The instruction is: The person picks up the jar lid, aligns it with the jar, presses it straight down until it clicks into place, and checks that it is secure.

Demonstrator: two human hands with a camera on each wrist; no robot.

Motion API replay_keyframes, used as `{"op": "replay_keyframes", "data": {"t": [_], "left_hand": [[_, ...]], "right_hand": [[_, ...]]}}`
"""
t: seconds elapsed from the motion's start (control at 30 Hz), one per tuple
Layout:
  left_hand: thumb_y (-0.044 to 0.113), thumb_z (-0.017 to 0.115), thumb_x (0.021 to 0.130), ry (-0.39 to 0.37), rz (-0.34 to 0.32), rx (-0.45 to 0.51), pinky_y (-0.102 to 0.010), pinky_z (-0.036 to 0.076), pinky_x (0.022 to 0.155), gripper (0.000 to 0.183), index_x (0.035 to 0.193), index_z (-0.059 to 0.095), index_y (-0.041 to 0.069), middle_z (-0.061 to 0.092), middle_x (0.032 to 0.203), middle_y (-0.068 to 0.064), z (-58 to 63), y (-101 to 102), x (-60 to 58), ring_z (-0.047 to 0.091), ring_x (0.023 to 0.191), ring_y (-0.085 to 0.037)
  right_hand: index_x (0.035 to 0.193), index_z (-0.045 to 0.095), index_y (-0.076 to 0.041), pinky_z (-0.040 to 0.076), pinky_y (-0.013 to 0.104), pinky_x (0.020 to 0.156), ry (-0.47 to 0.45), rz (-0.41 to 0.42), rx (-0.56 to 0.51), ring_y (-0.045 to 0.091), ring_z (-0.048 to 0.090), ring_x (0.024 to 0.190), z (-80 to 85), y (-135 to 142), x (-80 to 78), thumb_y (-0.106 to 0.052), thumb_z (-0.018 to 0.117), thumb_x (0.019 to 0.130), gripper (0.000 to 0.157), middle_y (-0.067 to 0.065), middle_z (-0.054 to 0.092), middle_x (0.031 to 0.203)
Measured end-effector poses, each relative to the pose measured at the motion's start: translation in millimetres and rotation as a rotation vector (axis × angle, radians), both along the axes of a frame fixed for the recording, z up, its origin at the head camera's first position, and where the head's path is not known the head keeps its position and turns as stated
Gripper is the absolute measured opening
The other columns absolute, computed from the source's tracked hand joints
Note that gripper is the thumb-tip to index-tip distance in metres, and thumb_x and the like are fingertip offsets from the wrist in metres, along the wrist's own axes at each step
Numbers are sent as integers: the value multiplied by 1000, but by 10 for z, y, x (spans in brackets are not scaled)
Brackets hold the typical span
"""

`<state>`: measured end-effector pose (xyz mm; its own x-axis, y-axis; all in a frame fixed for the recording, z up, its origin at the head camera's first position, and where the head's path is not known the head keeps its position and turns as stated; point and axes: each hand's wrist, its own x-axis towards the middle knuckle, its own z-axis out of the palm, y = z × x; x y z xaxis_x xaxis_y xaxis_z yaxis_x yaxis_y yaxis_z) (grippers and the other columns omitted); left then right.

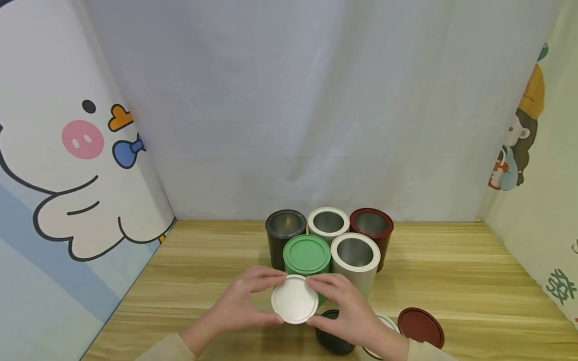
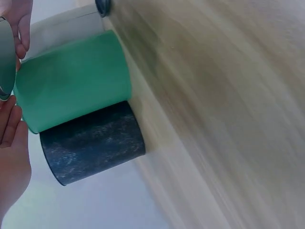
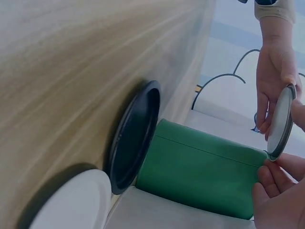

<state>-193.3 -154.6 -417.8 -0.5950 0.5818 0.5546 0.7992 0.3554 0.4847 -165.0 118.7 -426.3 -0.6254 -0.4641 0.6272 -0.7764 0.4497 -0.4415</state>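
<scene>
A round white lid is held between both hands, in front of a green can with its green lid on. My left hand pinches the lid's left edge between thumb and fingers. On the opposite edge, my right hand grips it the same way. The right wrist view catches the lid nearly edge-on, showing its rimmed underside, apart from the can. Beside the green can stands a white can without a lid.
Behind are a black can, another white can and a dark red can, all open-topped. Near the right forearm lie a black lid, a second white lid and a dark red lid. A curtain hangs behind the wooden table.
</scene>
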Motion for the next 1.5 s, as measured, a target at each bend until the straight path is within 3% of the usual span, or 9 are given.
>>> {"op": "replay_keyframes", "data": {"t": [0.3,0.47,0.93,1.2,1.5], "left_hand": [[37,93,66,7,-12,27,-41,50,95,69,125,70,9,64,127,3,110,50,-6,57,117,-18],[36,93,66,16,-11,31,-40,51,95,69,125,70,9,64,127,2,151,90,-25,58,117,-17],[36,94,63,58,-17,31,-36,51,95,71,123,71,7,66,123,0,142,243,-129,58,115,-17],[33,94,64,61,4,13,-37,51,94,69,123,71,5,66,123,-2,211,378,-158,58,115,-18],[33,93,66,-21,44,-19,-37,50,95,70,126,70,7,66,125,-1,297,560,-177,57,117,-17]], "right_hand": [[128,66,-3,51,40,90,78,2,-32,24,55,113,91,19,13,-24,93,68,69,5,62,127],[128,65,-3,51,37,91,118,12,-54,24,56,112,102,51,-15,-31,90,73,66,7,61,126],[126,67,-2,48,41,92,171,5,-46,25,56,110,133,184,-86,-37,86,78,62,7,63,124],[126,66,-2,47,33,94,164,-10,-43,27,56,112,201,299,-112,-43,79,84,61,8,63,125],[127,66,-2,43,25,96,111,-36,-43,25,56,114,275,441,-132,-45,80,81,64,7,63,127]]}}
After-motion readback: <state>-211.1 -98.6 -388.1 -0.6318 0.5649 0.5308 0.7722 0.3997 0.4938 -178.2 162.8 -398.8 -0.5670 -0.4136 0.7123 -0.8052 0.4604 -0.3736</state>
